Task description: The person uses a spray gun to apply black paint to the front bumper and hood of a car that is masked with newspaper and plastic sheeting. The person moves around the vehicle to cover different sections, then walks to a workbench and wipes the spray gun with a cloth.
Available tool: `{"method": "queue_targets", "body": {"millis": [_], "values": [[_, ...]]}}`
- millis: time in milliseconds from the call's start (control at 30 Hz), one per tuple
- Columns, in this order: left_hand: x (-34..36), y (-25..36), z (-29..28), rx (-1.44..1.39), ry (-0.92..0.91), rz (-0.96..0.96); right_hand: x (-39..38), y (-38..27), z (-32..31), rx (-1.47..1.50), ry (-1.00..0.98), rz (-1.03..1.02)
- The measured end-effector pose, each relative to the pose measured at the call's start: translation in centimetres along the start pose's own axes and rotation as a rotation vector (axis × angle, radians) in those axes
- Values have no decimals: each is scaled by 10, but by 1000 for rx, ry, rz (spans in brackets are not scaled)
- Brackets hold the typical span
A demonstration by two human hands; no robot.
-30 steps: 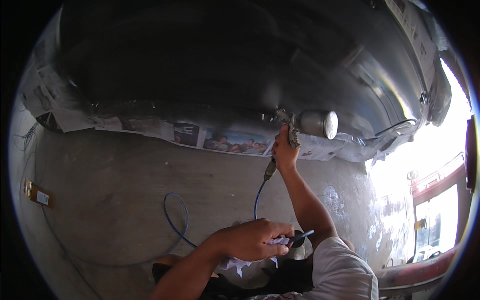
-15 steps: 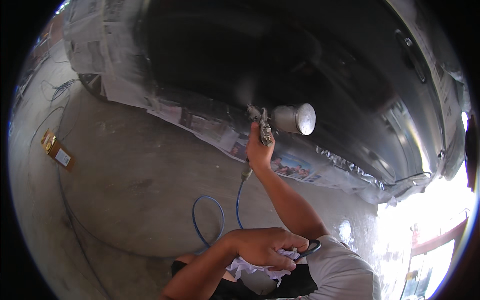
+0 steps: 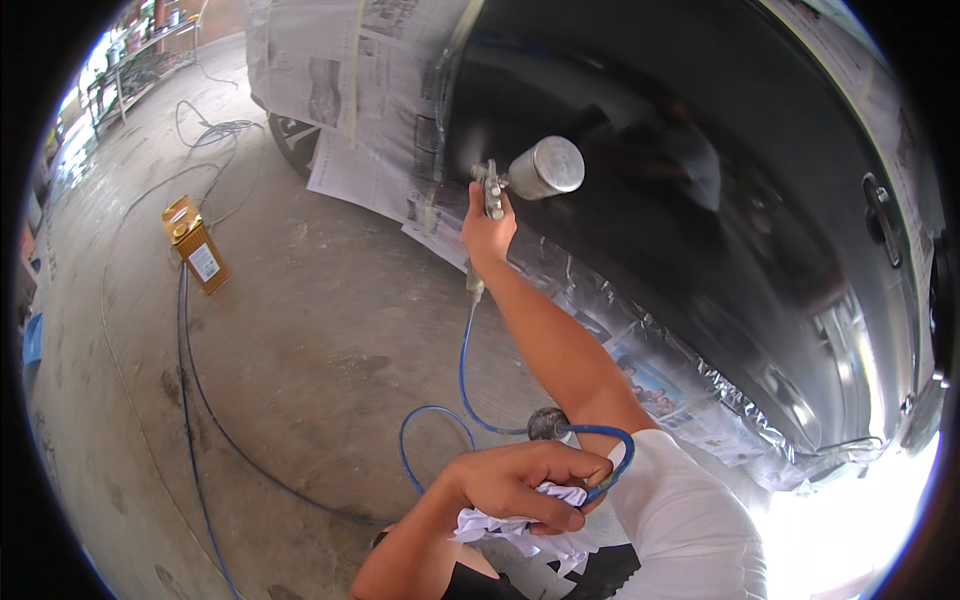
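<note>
My right hand (image 3: 487, 232) is wrapped round the grip of a metal spray gun (image 3: 492, 190), arm stretched out. A silver paint cup (image 3: 548, 168) tilts off the gun's right side. The gun is in front of a glossy dark car door panel (image 3: 640, 150), close to the panel's left taped border. From the grip's lower end runs a blue air hose (image 3: 464, 365), looping back toward my body. Near my chest, my left hand (image 3: 525, 480) is closed on a bend of that hose and a crumpled white cloth (image 3: 510, 530).
Newspaper masking (image 3: 390, 90) covers the car left of the panel, with more paper and foil along its lower edge. A gold rectangular tin (image 3: 200, 250) stands on the concrete floor (image 3: 310, 350) at left. Dark hoses trail past it; a coil of cable (image 3: 215, 130) lies farther back.
The spray gun has moved left along the panel, nearer the newspaper border. A mist showed at its nozzle earlier; I cannot make one out now. My view has turned, shifting the tin right.
</note>
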State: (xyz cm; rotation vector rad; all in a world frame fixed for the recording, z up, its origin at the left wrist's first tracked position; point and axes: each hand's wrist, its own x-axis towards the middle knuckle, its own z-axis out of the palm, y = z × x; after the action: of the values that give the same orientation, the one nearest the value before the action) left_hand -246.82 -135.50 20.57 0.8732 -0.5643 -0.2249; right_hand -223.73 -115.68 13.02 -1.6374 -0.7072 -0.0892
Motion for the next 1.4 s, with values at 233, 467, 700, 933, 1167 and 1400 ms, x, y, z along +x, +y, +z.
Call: {"method": "queue_targets", "body": {"millis": [233,467,700,933,1167,1400], "values": [[-7,0,-4,-105,46,22,28,-25,-13,-2,-68,98],[62,-41,-41,-191,57,-228,14,31,-210,-69,53,108],[149,-101,-45,-81,-57,-614,-4,86,-448,-124,237,197],[273,-179,-9,-101,-92,-775,-25,123,-679,-77,496,146],[351,-217,40,-96,-79,-826,-42,154,-858,-105,634,226],[412,-286,90,-113,-55,-894,-59,188,-1038,-188,732,247]]}}
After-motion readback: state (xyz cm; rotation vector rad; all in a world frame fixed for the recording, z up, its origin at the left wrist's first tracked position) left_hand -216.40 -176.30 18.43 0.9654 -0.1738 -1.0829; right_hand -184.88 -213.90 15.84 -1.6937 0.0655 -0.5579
